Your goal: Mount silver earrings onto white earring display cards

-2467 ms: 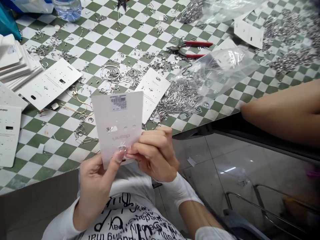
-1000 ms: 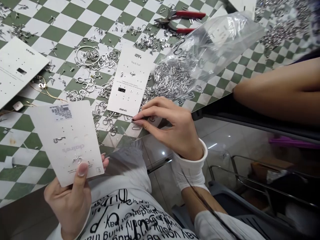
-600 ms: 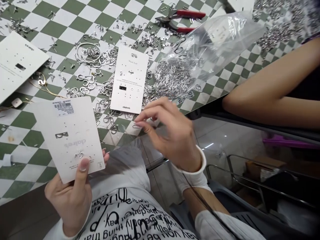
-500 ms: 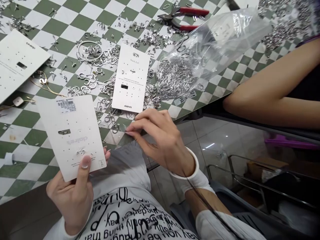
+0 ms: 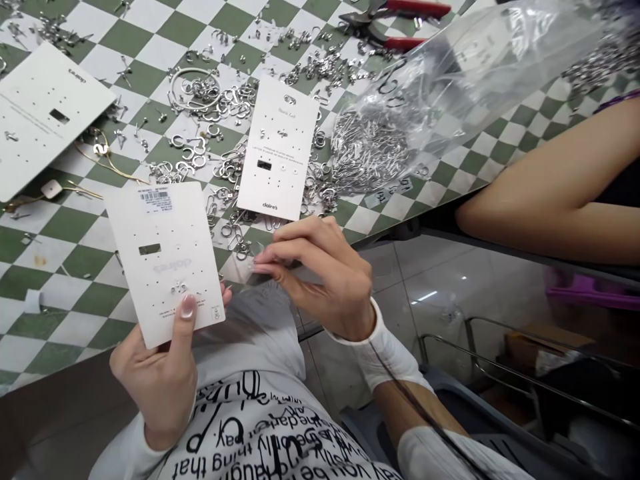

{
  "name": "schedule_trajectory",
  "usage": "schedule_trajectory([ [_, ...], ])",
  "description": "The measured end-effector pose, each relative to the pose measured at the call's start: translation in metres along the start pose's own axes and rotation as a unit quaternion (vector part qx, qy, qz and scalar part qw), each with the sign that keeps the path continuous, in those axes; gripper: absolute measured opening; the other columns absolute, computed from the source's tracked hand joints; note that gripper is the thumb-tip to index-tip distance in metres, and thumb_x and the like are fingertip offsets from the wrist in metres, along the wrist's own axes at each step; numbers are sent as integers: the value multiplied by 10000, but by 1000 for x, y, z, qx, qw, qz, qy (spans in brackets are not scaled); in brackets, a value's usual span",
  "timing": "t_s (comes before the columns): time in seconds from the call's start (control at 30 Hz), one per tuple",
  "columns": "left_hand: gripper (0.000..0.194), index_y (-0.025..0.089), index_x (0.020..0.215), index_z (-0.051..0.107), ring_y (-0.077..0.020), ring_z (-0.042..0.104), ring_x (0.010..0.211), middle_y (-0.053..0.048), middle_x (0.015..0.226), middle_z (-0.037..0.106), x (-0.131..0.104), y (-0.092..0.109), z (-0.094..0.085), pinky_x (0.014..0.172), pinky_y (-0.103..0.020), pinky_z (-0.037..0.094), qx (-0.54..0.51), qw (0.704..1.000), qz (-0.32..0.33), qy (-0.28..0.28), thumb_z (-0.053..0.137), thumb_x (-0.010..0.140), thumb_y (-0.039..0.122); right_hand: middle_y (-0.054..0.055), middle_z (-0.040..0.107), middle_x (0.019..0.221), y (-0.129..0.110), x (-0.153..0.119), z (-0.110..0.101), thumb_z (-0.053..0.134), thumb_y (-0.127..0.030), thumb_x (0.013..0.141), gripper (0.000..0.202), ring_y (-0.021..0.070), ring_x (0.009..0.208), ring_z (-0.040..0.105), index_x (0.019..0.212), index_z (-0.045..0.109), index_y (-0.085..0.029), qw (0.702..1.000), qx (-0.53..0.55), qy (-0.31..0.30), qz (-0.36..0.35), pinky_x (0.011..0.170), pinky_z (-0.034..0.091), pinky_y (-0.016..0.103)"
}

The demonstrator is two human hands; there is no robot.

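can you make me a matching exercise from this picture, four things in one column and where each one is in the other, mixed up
Things:
1. white card with barcode sticker
2. red-handled pliers
3. clear plastic bag
4. white card with dark slot

Places:
A. lying flat on the checked table, among loose metal pieces
B. held up in the left hand
C. at the far edge of the table, top of the view
D. right of the flat card, with metal pieces inside

Pairs: 1-B, 2-C, 3-D, 4-A
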State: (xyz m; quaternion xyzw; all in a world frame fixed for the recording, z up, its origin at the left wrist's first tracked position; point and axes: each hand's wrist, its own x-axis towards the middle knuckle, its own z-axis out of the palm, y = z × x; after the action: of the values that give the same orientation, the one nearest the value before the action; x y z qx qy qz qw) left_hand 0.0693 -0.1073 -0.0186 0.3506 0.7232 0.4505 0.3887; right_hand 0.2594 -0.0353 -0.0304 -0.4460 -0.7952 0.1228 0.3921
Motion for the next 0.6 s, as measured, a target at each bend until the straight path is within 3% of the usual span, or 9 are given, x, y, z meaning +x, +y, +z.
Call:
schedule_trajectory([
  [0.13, 210, 157, 926, 809, -269, 782, 768, -74, 938, 805, 2, -1, 3, 702, -369, 690, 42, 998, 38, 33, 810, 848, 353, 50, 717, 929, -5, 3, 7, 699, -164, 949, 57, 154, 854, 682, 933, 646, -152, 999, -32, -13, -18, 732, 435, 345],
  [0.27, 162, 172, 880, 811, -230, 780, 751, -50, 894, 805, 3, 0, 3, 686, -308, 671, 80, 994, 68, 24, 798, 866, 333, 51, 713, 952, -7, -1, 4, 665, -179, 977, 41, 152, 876, 675, 954, 643, -154, 996, -68, -52, -18, 764, 425, 351],
  [0.37, 167, 173, 896, 809, -230, 781, 754, -47, 910, 805, 2, 1, 4, 638, -299, 659, 72, 995, 66, 21, 791, 874, 338, 56, 699, 926, -8, -5, -1, 723, -134, 924, 53, 152, 834, 665, 955, 680, -143, 996, -73, -54, -17, 738, 419, 347],
  [0.6, 204, 159, 970, 803, -267, 788, 797, -78, 950, 804, 1, -2, 4, 714, -376, 696, 43, 997, 57, 19, 779, 881, 341, 34, 687, 860, -9, -7, 0, 841, -182, 816, 155, 140, 741, 615, 950, 764, -173, 1000, 17, -19, 14, 698, 405, 336],
])
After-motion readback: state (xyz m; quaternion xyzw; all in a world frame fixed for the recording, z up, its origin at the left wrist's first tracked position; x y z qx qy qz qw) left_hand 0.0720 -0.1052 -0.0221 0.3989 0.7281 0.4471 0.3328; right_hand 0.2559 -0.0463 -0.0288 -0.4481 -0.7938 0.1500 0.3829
